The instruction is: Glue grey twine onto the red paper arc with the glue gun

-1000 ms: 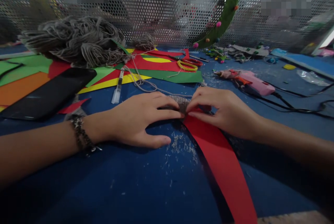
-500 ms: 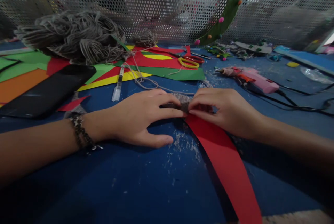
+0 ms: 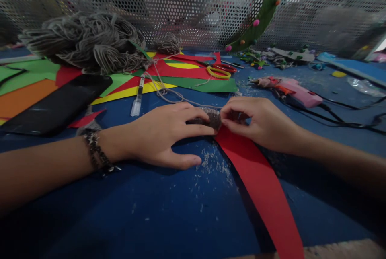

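Note:
A curved red paper strip (image 3: 262, 182) runs from between my hands toward the table's near edge. Its far end is wrapped in tight turns of grey yarn (image 3: 214, 115). My left hand (image 3: 169, 134) lies with fingers stretched out, the fingertips resting on the wrapped part and the thumb apart on the table. Thumb and fingers of my right hand (image 3: 256, 124) are pinched together at the edge of the wrapping, apparently on the yarn; the fingertips partly hide it. A loose grey strand (image 3: 193, 102) trails from the wrapping back to the left.
A large heap of grey yarn (image 3: 87, 42) stands at the back left, near a black phone (image 3: 57, 106) and coloured paper sheets (image 3: 205, 86). Scissors with yellow handles (image 3: 218, 72), a capped marker (image 3: 138, 96) and a pink glue gun (image 3: 301, 92) with its cord lie beyond my hands.
My right hand has lifted slightly, its fingers more curled and a little away from the wrapping. The left hand has hardly moved.

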Demonstrator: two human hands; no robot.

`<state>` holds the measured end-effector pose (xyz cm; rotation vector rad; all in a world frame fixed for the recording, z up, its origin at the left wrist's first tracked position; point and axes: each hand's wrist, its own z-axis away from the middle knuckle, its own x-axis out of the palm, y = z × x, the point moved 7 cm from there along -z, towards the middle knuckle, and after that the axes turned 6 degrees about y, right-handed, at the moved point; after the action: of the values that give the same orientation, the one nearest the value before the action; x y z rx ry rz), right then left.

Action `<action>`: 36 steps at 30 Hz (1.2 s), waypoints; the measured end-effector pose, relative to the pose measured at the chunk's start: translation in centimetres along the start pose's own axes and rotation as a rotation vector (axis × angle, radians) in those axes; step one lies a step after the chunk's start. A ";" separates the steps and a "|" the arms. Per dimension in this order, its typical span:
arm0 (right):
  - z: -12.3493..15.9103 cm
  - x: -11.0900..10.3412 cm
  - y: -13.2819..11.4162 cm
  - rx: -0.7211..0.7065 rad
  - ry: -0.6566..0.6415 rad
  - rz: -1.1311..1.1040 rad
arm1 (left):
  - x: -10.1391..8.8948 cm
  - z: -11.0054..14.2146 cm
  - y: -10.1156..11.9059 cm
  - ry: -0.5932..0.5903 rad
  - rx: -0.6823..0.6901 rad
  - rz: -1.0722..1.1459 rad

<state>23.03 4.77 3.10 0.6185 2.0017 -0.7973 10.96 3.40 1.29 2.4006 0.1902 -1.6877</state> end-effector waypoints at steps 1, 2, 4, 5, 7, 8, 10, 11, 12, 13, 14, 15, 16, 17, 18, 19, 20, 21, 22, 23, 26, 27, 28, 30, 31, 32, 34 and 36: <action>0.0 0.0 0.1 0.010 0.005 -0.007 | 0.0 0.0 0.0 -0.004 -0.003 0.002; -0.1 -0.1 0.2 0.019 0.010 -0.010 | 0.0 0.0 0.0 -0.005 -0.006 0.001; -0.1 -0.1 0.4 0.034 0.021 -0.013 | 0.0 0.0 0.0 -0.006 -0.011 0.000; -0.2 -0.2 0.5 0.039 0.028 -0.013 | 0.0 0.0 0.0 -0.008 -0.010 -0.001; -0.3 -0.3 0.7 0.040 0.044 -0.014 | 0.0 -0.1 0.0 -0.010 -0.011 -0.002; -0.3 -0.3 0.8 0.039 0.053 -0.014 | 0.0 -0.1 0.0 -0.011 -0.012 -0.002; -0.4 -0.4 0.9 0.037 0.067 -0.014 | 0.0 -0.1 0.0 -0.015 -0.017 -0.002; -0.5 -0.4 1.0 0.037 0.073 -0.011 | 0.0 -0.1 -0.1 -0.015 -0.020 -0.001; -0.5 -0.4 1.0 0.037 0.078 -0.008 | 0.0 -0.1 0.0 -0.015 -0.020 0.001; -0.5 -0.5 1.1 0.038 0.084 -0.004 | 0.0 -0.1 0.0 -0.012 -0.017 0.002; -0.6 -0.5 1.2 0.039 0.089 0.002 | -0.1 -0.1 0.0 -0.008 -0.013 0.004; -0.6 -0.6 1.3 0.042 0.095 0.009 | -0.1 -0.1 0.1 -0.002 -0.009 0.005; -0.7 -0.6 1.5 0.046 0.103 0.016 | -0.1 -0.1 0.1 0.003 -0.005 0.008; -0.7 -0.7 1.7 0.051 0.110 0.021 | -0.1 -0.1 0.1 0.005 -0.005 0.010; -0.8 -0.8 1.9 0.058 0.120 0.026 | -0.1 0.0 0.1 0.007 -0.007 0.012; -0.8 -0.9 2.2 0.065 0.131 0.031 | -0.1 0.0 0.1 0.009 -0.009 0.017; -0.9 -1.0 2.5 0.072 0.140 0.036 | -0.1 0.0 0.1 0.011 -0.011 0.023; -1.0 -1.1 2.8 0.081 0.150 0.044 | -0.1 0.0 0.1 0.012 -0.012 0.029; -1.0 -1.2 3.2 0.089 0.158 0.053 | -0.1 0.0 0.0 0.013 -0.014 0.035; -1.1 -1.3 3.6 0.099 0.170 0.067 | -0.1 0.1 0.0 0.015 -0.016 0.039; -1.3 -1.7 4.9 0.129 0.193 0.111 | -0.1 0.1 0.0 0.010 -0.023 0.042; -1.3 -1.9 5.2 0.141 0.201 0.126 | -0.1 0.1 0.0 0.007 -0.028 0.042; -1.4 -2.2 5.6 0.159 0.210 0.144 | -0.1 0.1 0.0 0.005 -0.034 0.042; -1.4 -3.0 6.5 0.202 0.234 0.178 | -0.1 0.1 -0.1 0.003 -0.043 0.042; -1.4 -3.5 7.0 0.224 0.249 0.196 | -0.1 0.1 -0.1 0.006 -0.044 0.042; -1.4 -4.0 7.4 0.241 0.258 0.226 | -0.2 0.0 0.0 0.010 -0.041 0.042; -1.3 -4.9 8.3 0.256 0.263 0.306 | -0.2 0.0 0.0 0.011 -0.036 0.043; -1.1 -5.5 8.8 0.241 0.248 0.387 | -0.2 0.0 0.0 0.009 -0.031 0.048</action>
<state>31.17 10.85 5.64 1.2546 1.9260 -0.7548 10.89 3.39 1.49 2.3710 0.1573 -1.6414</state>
